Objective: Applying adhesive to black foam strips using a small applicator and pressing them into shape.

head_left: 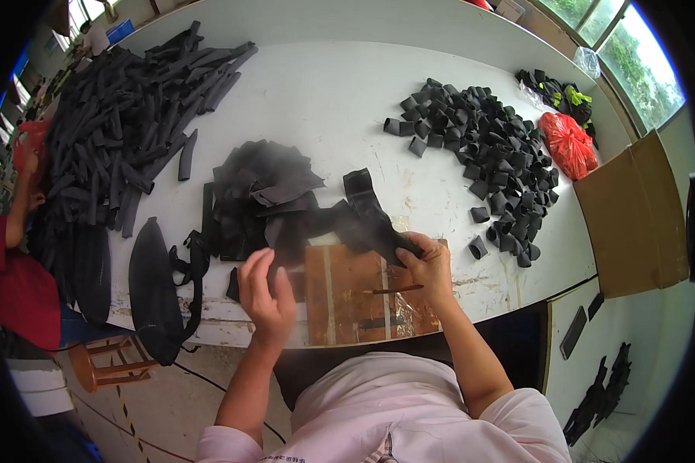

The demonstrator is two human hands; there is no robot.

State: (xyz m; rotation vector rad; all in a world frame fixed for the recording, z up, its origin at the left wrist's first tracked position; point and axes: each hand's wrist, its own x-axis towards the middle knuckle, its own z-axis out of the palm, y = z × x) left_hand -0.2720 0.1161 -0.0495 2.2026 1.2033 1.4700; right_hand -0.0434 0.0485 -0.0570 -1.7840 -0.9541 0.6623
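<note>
Pale pink short-sleeved shirt, bare forearms, no gloves or rings.

One head-worn fisheye view looks steeply down from above the person's chest onto the near edge of a white table (340, 100). It faces forward across the table, whose far edge bends along the top rim. The near edge sits close beneath the lens; windows curve beyond the table's far right corner.

Head view: my right hand (428, 266) pinches a black rubber strip (371, 212) above the wooden board (347, 297). My left hand (266, 289) hovers blurred, fingers apparently loose, beside the flat black pieces (262, 185). Short black tube sections (486, 147) lie to the right.
</note>
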